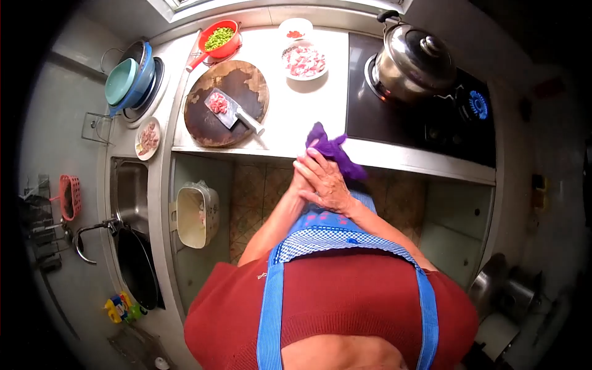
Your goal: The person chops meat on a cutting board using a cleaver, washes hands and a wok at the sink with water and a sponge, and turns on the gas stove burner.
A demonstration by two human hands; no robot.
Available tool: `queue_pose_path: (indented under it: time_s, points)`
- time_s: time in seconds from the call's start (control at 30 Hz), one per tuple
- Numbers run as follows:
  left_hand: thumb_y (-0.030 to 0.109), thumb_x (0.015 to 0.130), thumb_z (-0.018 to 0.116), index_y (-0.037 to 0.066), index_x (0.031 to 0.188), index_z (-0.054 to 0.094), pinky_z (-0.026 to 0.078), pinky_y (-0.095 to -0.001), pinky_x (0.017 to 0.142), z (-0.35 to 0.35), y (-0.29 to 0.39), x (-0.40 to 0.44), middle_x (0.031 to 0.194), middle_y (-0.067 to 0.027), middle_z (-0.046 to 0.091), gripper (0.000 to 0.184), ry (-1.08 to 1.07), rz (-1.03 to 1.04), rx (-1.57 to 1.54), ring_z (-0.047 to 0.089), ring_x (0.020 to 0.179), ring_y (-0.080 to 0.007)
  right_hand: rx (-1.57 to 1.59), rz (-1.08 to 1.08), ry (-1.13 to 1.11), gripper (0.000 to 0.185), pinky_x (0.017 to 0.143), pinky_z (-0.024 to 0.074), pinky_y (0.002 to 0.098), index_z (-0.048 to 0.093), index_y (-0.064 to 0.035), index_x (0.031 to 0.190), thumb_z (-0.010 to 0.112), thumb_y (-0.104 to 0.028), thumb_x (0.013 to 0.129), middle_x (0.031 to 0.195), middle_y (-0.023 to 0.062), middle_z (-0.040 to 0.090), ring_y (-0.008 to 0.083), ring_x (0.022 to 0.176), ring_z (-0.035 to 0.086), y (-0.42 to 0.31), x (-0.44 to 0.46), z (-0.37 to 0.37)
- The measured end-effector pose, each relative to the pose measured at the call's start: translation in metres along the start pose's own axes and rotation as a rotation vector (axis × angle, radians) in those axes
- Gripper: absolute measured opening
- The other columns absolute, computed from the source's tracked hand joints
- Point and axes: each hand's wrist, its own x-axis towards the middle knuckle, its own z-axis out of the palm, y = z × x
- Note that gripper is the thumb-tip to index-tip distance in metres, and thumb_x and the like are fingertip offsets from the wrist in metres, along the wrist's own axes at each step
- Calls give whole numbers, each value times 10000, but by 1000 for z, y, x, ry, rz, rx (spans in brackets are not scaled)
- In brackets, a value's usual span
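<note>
My two hands are pressed together in front of the apron, near the counter's front edge. My right hand [330,186] lies over my left hand [300,184], its fingers close together. A crumpled purple cloth [335,150] sticks out beyond the fingers, gripped between the hands; the palms and part of the left fingers are hidden. Ahead to the left, a cleaver [230,116] lies flat on a round wooden chopping board [206,126], with chopped meat [218,103] on its blade.
A white bowl of sliced meat [305,61] stands behind the board, near a red strainer with chopped greens [219,39]. A lidded steel pot [407,68] sits on the hob; a blue flame [478,105] burns at right. A sink [131,188] and bin [197,216] are left.
</note>
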Motion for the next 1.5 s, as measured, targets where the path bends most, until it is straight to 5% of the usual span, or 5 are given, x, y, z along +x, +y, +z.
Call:
queue_pose_path:
  time_s: [0.27,0.47,0.87,0.93,1.5]
  points:
    - [328,766,629,110,1268,509,271,-536,1000,-61,79,83,1380,-219,365,560,120,902,2439,304,1266,-437,163,468,51,363,951,408,388,536,-41,1201,570,-179,867,1193,150,551,301,1104,533,21,-52,-56]
    - [434,828,565,140,1356,413,217,-558,1032,-79,71,94,1438,-203,274,624,201,824,2679,234,1305,-427,406,-55,763,161,705,494,350,628,-90,898,641,0,765,876,82,616,219,786,608,-144,-23,-217]
    - [438,829,607,203,1400,331,185,-601,1029,10,59,92,1415,-234,251,676,575,-76,2889,228,1322,-371,-170,331,1295,76,735,467,356,589,-222,904,623,-195,842,741,-33,547,174,781,524,-305,-176,-281]
    - [346,795,685,71,1307,434,345,-485,935,-24,57,117,1266,-228,419,633,-117,1042,2459,422,1143,-373,-117,374,1259,59,726,469,356,586,-232,903,614,-214,854,728,-41,543,174,777,521,-326,-217,-289]
    - [-24,811,608,7,915,585,413,-275,837,390,-448,-250,909,-49,560,110,-1183,-113,1203,534,872,-146,-146,254,898,159,762,472,351,593,-119,1002,586,-198,864,878,46,584,231,875,553,-419,-460,-374]
